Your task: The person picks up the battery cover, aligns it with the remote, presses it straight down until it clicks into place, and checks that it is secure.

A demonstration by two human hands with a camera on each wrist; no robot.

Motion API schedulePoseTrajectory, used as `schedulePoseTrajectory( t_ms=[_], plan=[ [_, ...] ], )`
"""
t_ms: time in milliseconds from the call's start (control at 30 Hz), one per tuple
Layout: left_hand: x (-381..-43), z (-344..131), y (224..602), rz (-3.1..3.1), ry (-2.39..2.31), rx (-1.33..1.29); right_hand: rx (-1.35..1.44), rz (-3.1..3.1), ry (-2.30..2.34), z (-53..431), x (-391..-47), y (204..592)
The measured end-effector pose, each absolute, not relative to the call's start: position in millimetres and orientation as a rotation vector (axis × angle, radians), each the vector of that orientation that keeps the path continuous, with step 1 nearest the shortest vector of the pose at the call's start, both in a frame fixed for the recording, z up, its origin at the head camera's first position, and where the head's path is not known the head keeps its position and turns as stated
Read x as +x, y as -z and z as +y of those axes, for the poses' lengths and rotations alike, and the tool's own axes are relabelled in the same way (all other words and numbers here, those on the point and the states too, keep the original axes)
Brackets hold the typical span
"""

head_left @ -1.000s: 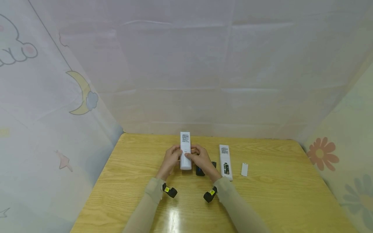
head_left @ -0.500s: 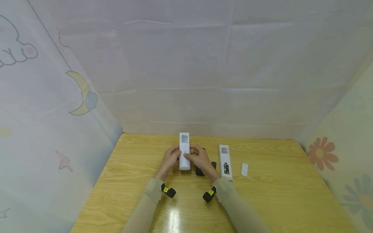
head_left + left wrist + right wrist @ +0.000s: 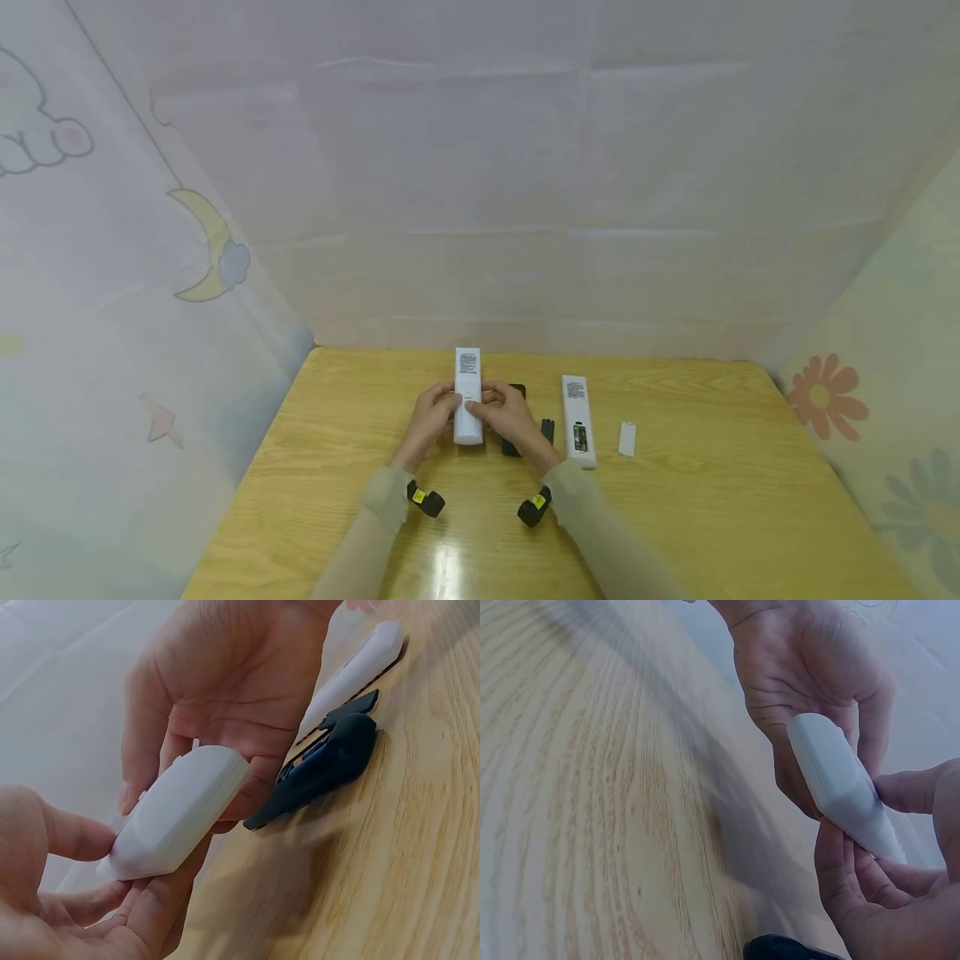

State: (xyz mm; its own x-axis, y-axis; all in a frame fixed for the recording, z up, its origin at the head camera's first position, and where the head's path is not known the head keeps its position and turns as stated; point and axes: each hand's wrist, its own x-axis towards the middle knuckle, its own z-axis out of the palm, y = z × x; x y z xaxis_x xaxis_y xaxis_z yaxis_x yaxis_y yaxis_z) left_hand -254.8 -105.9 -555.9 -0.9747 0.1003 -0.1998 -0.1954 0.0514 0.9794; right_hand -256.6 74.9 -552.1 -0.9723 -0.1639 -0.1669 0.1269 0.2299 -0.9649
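A white remote control (image 3: 468,385) is held up over the table, its printed back facing up and its rounded end toward the person. My left hand (image 3: 427,423) grips its left side, thumb along the edge and fingers beneath. From the other side, my right hand (image 3: 516,419) grips it too, with the thumb on the back near the battery cover. Both wrist views show the remote's blunt end (image 3: 184,806) between the two hands; its button side is hidden. Behind the right hand lies a dark remote control (image 3: 337,757), partly covered by that hand in the head view.
Right of the hands lie a small black cover (image 3: 548,430), a second white remote (image 3: 577,407) with its battery compartment uncovered, and a loose white battery cover (image 3: 627,439). The wooden table (image 3: 712,517) meets a cloth backdrop (image 3: 480,208) at its far edge.
Both hands have shifted slightly left and toward the person with the white remote between them. More of the dark remote shows beside the right hand.
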Motion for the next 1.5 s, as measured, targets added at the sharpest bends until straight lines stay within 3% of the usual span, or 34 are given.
schedulePoseTrajectory(
  t_ms=[1500],
  plan=[
    [-253,-123,565,2.475,-1.594,-0.052,-0.183,2.463,1.588,62,-255,568]
  ],
)
